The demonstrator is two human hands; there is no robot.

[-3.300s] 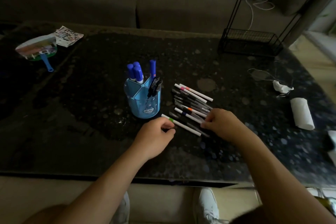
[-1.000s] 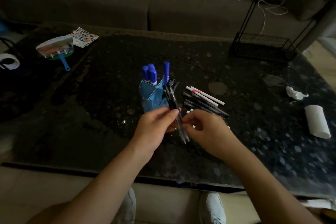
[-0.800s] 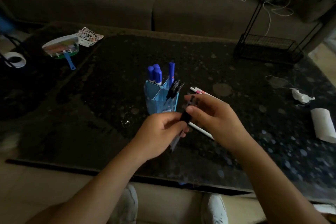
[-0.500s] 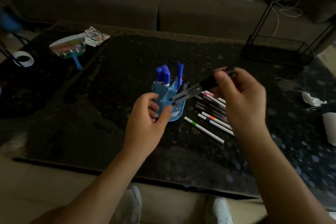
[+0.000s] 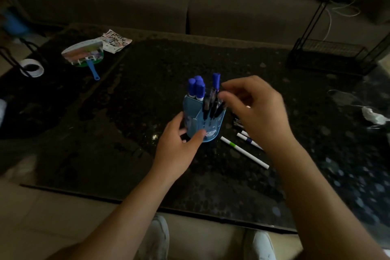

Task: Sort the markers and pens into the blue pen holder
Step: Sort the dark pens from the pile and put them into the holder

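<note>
The blue pen holder (image 5: 194, 120) stands mid-table with my left hand (image 5: 179, 150) wrapped around its lower front. Three blue-capped markers (image 5: 196, 88) fill its back-left compartment and a blue pen (image 5: 216, 80) stands behind. A bundle of black pens (image 5: 211, 107) sits in the right compartment. My right hand (image 5: 257, 112) hovers just right of their tops, blurred, with fingers apart and nothing seen in them. A white marker with a green band (image 5: 242, 152) lies right of the holder. More markers (image 5: 249, 140) are partly hidden under my right wrist.
A hand fan (image 5: 84, 55) and a printed packet (image 5: 116, 42) lie at the far left, with a tape roll (image 5: 31, 67) off the table's left side. A black wire rack (image 5: 329, 57) stands far right, crumpled tissue (image 5: 373, 116) at right. Sofa (image 5: 190, 2) behind.
My right hand carried the bundle of black pens from the table up and into the holder's right compartment and let go. My left hand moved onto the holder.
</note>
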